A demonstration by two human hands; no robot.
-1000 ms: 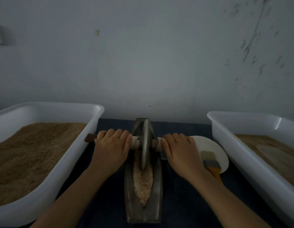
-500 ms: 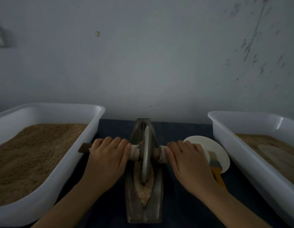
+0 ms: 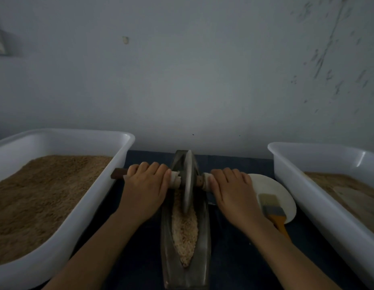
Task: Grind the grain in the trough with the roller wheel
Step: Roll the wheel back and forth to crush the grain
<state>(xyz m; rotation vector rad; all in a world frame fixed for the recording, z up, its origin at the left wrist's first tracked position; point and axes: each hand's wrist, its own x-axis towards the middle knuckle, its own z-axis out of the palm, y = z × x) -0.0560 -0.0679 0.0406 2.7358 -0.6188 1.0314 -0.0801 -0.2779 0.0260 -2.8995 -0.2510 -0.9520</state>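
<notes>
A narrow boat-shaped metal trough (image 3: 204, 237) lies lengthwise on the dark table, holding pale crushed grain (image 3: 184, 229). The grey roller wheel (image 3: 188, 181) stands upright in the far half of the trough on a wooden axle (image 3: 117, 173) that runs left to right. My left hand (image 3: 145, 185) grips the axle left of the wheel. My right hand (image 3: 234, 187) grips it on the right, where the handle is hidden beneath my fingers.
A white tub (image 3: 62, 222) of brown grain stands on the left, and a second white tub (image 3: 319, 197) on the right. Between the trough and the right tub lies a white plate (image 3: 273, 187) with a yellow-handled brush (image 3: 272, 208) on it. A wall rises close behind.
The wheel rolled toward me half a second ago and has now rolled back to the far part of the trough, both hands moving with it. More grain shows in the near part.
</notes>
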